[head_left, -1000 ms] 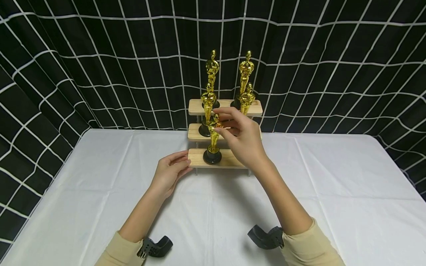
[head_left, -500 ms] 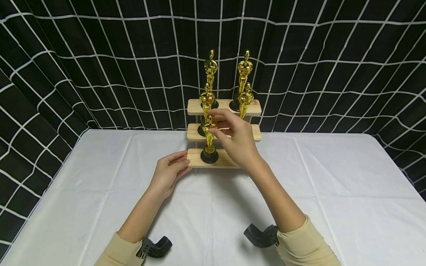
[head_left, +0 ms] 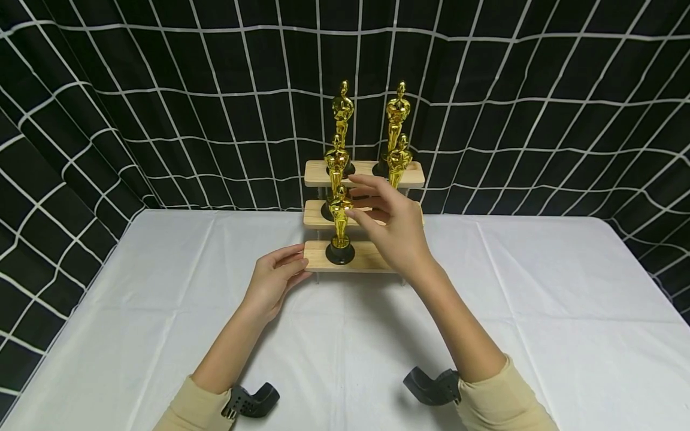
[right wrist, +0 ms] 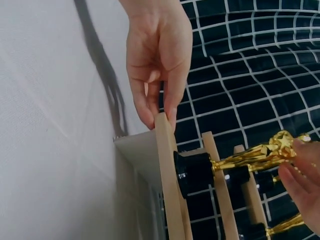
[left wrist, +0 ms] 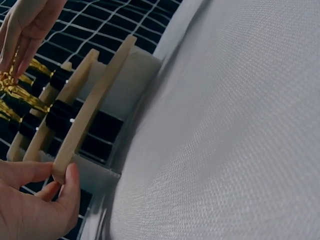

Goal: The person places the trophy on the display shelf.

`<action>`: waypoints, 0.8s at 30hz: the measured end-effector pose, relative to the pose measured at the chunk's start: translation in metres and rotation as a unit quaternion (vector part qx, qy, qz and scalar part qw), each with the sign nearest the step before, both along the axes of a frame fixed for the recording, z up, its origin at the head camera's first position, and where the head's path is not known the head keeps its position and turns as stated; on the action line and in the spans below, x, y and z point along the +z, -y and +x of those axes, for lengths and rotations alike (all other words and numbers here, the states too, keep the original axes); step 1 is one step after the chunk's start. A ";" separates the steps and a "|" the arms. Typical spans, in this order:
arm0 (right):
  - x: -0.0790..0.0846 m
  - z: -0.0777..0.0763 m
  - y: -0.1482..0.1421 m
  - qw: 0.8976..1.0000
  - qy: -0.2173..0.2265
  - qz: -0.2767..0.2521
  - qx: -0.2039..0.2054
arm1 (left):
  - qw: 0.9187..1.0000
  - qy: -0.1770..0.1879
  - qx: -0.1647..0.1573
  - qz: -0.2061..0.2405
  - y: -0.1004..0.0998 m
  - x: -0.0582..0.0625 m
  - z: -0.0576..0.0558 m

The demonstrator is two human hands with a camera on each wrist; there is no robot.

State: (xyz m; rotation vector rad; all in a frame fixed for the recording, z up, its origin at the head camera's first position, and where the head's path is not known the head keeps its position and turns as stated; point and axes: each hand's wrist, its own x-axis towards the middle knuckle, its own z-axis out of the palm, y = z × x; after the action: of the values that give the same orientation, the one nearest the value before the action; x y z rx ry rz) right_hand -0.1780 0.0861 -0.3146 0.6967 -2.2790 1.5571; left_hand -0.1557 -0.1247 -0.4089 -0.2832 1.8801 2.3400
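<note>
A small gold statuette (head_left: 340, 212) on a black round base stands upright on the bottom tier of a wooden three-tier display shelf (head_left: 372, 257). My right hand (head_left: 396, 221) is at its upper body from the right, fingers and thumb spread apart, thumb tip overlapping the figure's edge. In the right wrist view those fingertips (right wrist: 290, 175) sit beside the gold figure (right wrist: 282, 145). My left hand (head_left: 275, 278) pinches the left end of the bottom tier (left wrist: 62, 160) between thumb and fingers. Matching statuettes occupy the upper tiers, one on the middle right (head_left: 399, 161) partly behind my right hand.
Two more statuettes, one at back left (head_left: 343, 111) and one at back right (head_left: 398, 114), stand on the top tier. A black curtain (head_left: 215, 120) with white grid lines hangs behind. White cloth (head_left: 539, 287) covers the table.
The front statuette has shifted slightly left on the bottom tier and stands straighter. My right hand moved left with it, then back right, away from it. My left hand stays on the shelf.
</note>
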 end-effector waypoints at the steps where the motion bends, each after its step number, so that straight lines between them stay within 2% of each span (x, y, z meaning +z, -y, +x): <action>1: 0.000 0.001 -0.001 1.000 0.000 -0.001 -0.002 | 1.000 0.000 0.000 0.000 0.000 0.000 0.000; 11: 0.001 0.008 -0.020 1.000 -0.003 -0.010 -0.025 | 1.000 0.004 -0.001 -0.004 0.002 0.001 0.002; 24: -0.001 0.017 -0.054 0.997 -0.010 -0.004 -0.078 | 1.000 0.004 -0.008 -0.022 0.001 0.003 0.002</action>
State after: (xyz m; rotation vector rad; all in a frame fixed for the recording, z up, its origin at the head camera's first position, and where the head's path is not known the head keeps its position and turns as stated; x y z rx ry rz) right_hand -0.1615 0.1396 -0.3161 0.5163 -2.2526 1.4794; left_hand -0.1534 -0.1262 -0.4055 -0.2801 1.9265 2.2860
